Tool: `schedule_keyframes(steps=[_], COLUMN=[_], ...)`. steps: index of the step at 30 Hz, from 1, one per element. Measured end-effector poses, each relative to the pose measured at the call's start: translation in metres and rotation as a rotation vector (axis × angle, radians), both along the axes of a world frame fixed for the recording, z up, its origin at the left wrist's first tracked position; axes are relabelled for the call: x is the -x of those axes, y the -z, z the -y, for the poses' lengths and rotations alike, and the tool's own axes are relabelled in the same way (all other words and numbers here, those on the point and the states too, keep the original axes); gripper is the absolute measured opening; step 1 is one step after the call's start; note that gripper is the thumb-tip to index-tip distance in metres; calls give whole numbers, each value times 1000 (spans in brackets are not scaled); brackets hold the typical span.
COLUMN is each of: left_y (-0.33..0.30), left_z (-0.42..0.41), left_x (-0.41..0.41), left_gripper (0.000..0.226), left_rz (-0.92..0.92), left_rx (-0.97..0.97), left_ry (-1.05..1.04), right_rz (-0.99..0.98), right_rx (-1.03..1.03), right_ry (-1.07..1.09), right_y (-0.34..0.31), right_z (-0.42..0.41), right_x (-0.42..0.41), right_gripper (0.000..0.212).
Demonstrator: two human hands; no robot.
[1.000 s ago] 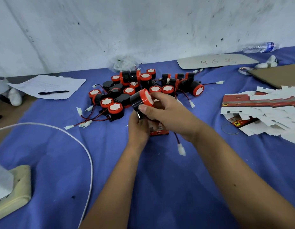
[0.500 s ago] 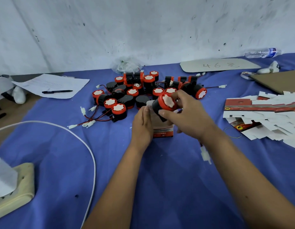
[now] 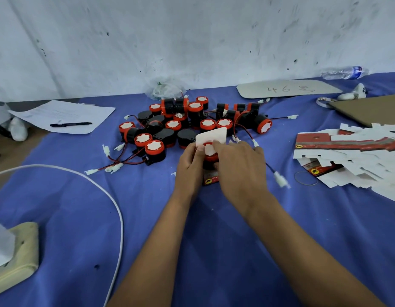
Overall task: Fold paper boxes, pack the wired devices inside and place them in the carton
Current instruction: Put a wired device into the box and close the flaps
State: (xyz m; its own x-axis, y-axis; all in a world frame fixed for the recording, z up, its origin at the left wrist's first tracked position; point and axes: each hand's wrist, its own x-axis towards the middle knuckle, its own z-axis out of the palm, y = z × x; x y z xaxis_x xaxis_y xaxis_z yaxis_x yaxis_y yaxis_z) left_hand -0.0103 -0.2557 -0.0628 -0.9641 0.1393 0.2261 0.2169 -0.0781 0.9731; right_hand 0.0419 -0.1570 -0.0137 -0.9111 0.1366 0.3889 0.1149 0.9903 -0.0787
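Currently: packing step, one unit. Paper box (image 3: 211, 178), red-and-white, stands on the blue counter (image 3: 192, 240), its white top flap (image 3: 212, 135) raised. Left hand (image 3: 188, 165) grips the box's side. Right hand (image 3: 238, 165) curls round the wired device (image 3: 210, 150), red-capped, seated in the box mouth; its lead and white connector (image 3: 280, 180) trail outside to the right. Stock: device pile (image 3: 192, 125) behind; flat box blanks (image 3: 351, 156) to the right. Next, by judgement: tuck the lead inside, then close the flap.
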Motion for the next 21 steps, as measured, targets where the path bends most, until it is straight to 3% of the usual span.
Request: schedule_keyframes(steps=[5, 9, 12, 21], left_y=[-1, -2, -3, -1], left_z=[0, 1, 0, -1], left_x=[-1, -1, 1, 4], left_gripper=[32, 27, 30, 38], left_rz=[6, 4, 28, 4], left_rx=[-7, 1, -11, 55], left_ry=[-4, -14, 5, 0], right_rz=[36, 52, 10, 40], right_rx=[-20, 63, 120, 93], right_ry=[32, 0, 43, -55], right_y=[4, 6, 3, -13], right_z=[2, 6, 3, -1], right_x=[1, 3, 9, 18], right_gripper=[52, 24, 32, 18])
